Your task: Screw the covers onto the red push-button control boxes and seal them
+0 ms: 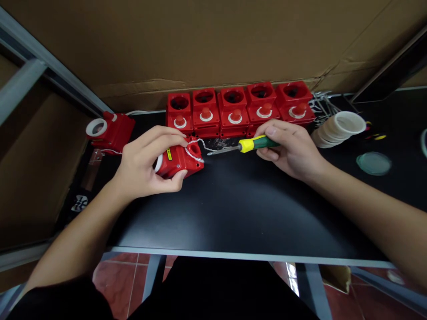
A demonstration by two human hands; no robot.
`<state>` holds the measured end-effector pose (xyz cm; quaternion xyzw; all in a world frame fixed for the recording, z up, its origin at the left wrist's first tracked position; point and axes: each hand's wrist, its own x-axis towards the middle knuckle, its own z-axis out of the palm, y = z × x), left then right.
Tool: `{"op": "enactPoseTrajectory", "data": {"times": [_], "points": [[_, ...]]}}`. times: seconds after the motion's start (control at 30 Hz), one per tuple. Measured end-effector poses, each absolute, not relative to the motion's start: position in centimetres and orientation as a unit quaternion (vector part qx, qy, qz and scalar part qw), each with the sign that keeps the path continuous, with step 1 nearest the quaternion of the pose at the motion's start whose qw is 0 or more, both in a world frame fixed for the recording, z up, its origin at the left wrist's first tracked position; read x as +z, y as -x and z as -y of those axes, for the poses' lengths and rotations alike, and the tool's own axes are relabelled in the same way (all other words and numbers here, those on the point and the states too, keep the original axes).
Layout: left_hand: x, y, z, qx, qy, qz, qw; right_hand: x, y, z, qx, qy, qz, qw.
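My left hand [150, 164] grips a red plastic housing [180, 161] that lies tilted on the black table. A white cord [195, 155] trails over the housing's right end, and a white ring shows partly under my fingers. In my right hand [287, 149] is a screwdriver [247, 146] with a green and yellow handle. Its metal shaft points left, and the tip is just right of the housing; whether it touches the cord I cannot tell.
Behind my hands stands a row of several red housings [234, 111] with round openings. Another red housing [115, 131] with a white ring sits at the left. Stacked white cups [340, 129], metal rods [325, 106] and a clear round disc [373, 163] are on the right. Cardboard [213, 44] walls the back.
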<state>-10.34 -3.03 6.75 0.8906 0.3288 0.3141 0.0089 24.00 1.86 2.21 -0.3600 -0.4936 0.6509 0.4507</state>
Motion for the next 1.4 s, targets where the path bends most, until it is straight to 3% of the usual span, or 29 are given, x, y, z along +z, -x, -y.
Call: {"op": "enactPoseTrajectory", "data": {"times": [0.8,1.0,1.2,1.4], "points": [[7.0,10.3,3.5,0.270,-0.903,-0.334,-0.005,2.1,-23.9,-1.3,0.639,0.358,0.535,0.421],[7.0,10.4,3.5,0.273,-0.906,-0.323,-0.001,1.9,-24.6,-1.5,0.568,0.372,0.606,0.414],[6.9,10.1,4.1,0.146,-0.904,-0.400,0.034,2.9,-25.0,-0.8,0.363,0.332,0.808,0.325],[6.5,9.5,4.2,0.057,-0.901,-0.429,0.003,2.7,-24.1,-0.6,0.329,0.333,0.863,0.187]]}}
